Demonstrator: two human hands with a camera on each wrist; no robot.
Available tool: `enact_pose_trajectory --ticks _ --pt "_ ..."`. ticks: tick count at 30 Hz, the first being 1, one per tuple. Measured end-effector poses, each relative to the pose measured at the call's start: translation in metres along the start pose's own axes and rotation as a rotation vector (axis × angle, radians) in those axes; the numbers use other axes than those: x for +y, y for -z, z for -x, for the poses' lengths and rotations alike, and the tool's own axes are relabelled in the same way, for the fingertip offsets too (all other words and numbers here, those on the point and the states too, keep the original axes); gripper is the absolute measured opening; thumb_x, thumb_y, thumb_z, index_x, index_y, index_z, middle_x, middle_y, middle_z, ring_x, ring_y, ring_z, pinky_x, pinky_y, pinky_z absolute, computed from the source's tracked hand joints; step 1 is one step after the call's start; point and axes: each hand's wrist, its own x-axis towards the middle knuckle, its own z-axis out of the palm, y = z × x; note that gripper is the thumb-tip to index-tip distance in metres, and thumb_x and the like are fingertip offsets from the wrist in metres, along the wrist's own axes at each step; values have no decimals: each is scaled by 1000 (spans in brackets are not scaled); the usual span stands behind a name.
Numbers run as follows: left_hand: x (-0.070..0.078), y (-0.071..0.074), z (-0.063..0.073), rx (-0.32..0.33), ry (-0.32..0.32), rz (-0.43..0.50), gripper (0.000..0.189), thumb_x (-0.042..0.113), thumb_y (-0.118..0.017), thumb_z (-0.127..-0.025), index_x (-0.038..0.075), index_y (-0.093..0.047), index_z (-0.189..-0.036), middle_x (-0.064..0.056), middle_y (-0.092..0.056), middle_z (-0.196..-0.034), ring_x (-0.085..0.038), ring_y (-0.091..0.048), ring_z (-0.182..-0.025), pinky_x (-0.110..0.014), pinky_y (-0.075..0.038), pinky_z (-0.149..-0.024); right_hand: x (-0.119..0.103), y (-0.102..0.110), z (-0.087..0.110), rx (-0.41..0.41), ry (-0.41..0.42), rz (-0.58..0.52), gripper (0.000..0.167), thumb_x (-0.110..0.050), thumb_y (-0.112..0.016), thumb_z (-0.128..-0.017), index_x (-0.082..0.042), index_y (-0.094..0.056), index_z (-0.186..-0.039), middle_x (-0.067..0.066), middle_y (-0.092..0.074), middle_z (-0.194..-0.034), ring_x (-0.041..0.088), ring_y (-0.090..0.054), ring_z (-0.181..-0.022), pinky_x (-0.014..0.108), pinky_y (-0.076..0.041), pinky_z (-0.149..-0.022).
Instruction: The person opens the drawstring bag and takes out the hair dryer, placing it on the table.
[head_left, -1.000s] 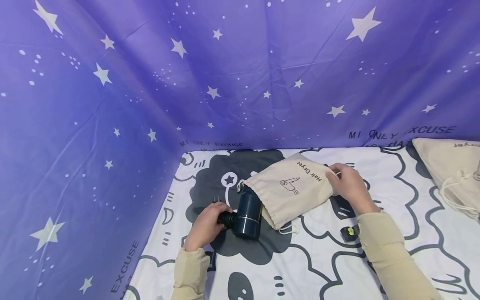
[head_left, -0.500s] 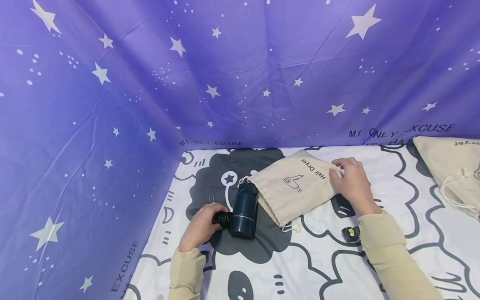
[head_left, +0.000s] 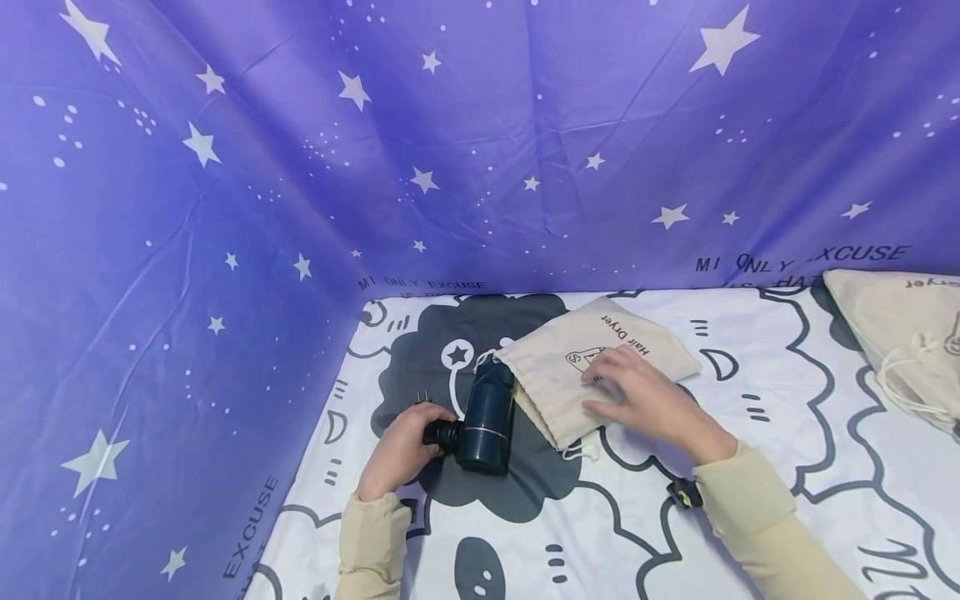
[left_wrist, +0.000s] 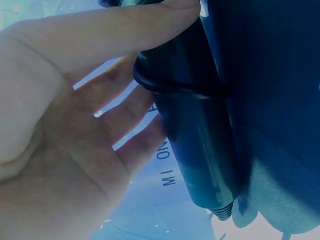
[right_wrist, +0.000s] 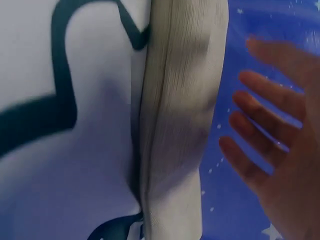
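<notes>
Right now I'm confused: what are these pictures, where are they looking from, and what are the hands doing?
There's no robot here, just a person's two bare hands. The wide picture comes from a camera worn on the head, looking forward and down. The two close-up pictures come from cameras worn on the wrists. The left hand holds a dark hair dryer. The right hand holds nothing and hovers over a cloth bag marked "Hair Dryer". A second bag lies on the patterned sheet.
</notes>
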Motion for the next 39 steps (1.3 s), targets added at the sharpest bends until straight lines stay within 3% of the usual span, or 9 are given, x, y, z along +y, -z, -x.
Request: enact_pose_trajectory --ticks 4,7,10,14,17,29,39 --pt "0 0 0 -2 2 0 44 -12 -81 -67 12 -72 -103 -6 -69 -109 -28 -64 -108 -47 -49 -97 -10 -8 3 -86 121 27 53 -33 -87 -73 -10 -68 -117 3 -61 -121 24 -52 -117 47 -42 -103" --pt "0 0 -1 -2 9 8 44 -12 -80 -67 12 -72 -103 -6 -70 -109 -28 -64 -108 -47 -48 -98 -15 -16 6 -149 172 36 64 -30 -89 -69 -8 -65 -124 5 -58 -128 26 -49 -123 48 -39 -105" --pt "-1 -1 0 5 1 7 42 -13 -80 -67 11 -72 -101 -5 -70 -107 -27 -65 -106 -46 -49 -97 -16 -23 7 -150 201 58 56 -18 -86 -71 -7 -66 -122 6 -59 -125 27 -50 -120 47 -40 -102" --pt "-3 -1 2 15 9 14 41 -12 -80 -67 11 -72 -99 -4 -70 -105 -27 -65 -105 -45 -49 -97 -13 -30 7 -79 250 91 30 -4 -78 -75 -10 -73 -104 2 -65 -107 21 -56 -104 40 -47 -92" --pt "-4 0 4 22 29 23 41 -12 -81 -66 12 -72 -99 -4 -70 -104 -27 -65 -105 -45 -49 -97 -11 -31 7 -58 284 90 20 0 -75 -78 -13 -75 -93 -3 -66 -95 16 -57 -94 36 -49 -84" --pt "-12 4 7 57 88 -6 42 -9 -82 -67 12 -73 -102 -5 -71 -108 -29 -65 -107 -47 -49 -96 -10 -25 11 -84 287 68 25 5 -66 -76 -16 -74 -84 -9 -65 -84 12 -55 -84 32 -48 -76" --pt "-13 5 4 98 149 -53 40 -2 -84 -69 9 -72 -106 -9 -71 -107 -32 -65 -104 -52 -51 -91 -7 -22 13 -93 271 71 25 5 -67 -74 -19 -72 -77 -12 -61 -77 9 -53 -78 29 -47 -69"
